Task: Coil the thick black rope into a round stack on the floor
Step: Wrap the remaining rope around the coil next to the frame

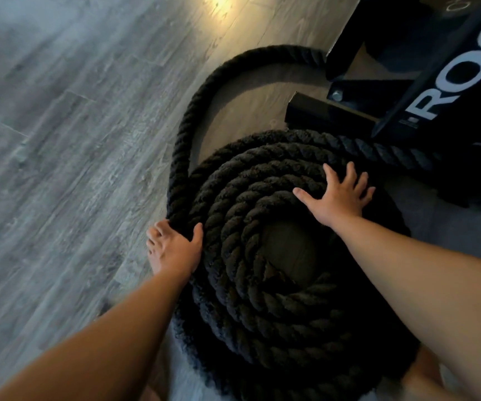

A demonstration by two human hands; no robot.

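Observation:
A thick black twisted rope (pixel 262 319) lies coiled in a round stack on the grey wood floor, with a small bare patch of floor in its middle. A loose length of the rope (pixel 193 111) runs from the coil's left side up and arcs right toward the black frame. My left hand (pixel 172 250) grips this loose strand at the coil's left edge, thumb and fingers wrapped around it. My right hand (pixel 340 196) rests flat on top of the coil's upper right turns, fingers spread.
A black metal gym rack base (pixel 378 91) with white lettering stands at the upper right, close to the coil; one rope strand (pixel 386 151) passes under it. Grey plank floor (pixel 60 140) stretches to the left.

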